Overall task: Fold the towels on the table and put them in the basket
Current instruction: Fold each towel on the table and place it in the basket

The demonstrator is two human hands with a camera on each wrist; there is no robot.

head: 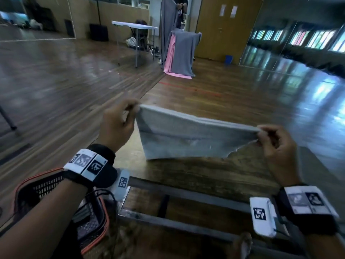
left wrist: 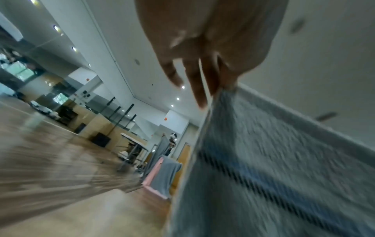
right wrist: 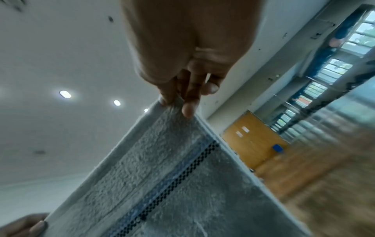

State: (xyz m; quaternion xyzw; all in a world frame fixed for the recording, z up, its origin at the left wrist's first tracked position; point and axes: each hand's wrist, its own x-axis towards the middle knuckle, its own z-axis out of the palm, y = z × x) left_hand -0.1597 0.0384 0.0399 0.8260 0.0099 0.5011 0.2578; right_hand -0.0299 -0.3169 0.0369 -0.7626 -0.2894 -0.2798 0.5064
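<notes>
A grey towel with a blue checked stripe hangs in the air, folded double, its lower edge just above the wooden table. My left hand pinches its upper left corner and my right hand pinches the upper right corner. The left wrist view shows my left hand pinching the towel. In the right wrist view my right hand pinches the towel. A black mesh basket with an orange rim stands low at my left, partly hidden by my left forearm.
The table's metal frame runs below the towel. Across the wooden floor stand a white folding table and a stand draped with grey and pink cloths, beside a person holding up a grey sheet. Mirrors line the walls.
</notes>
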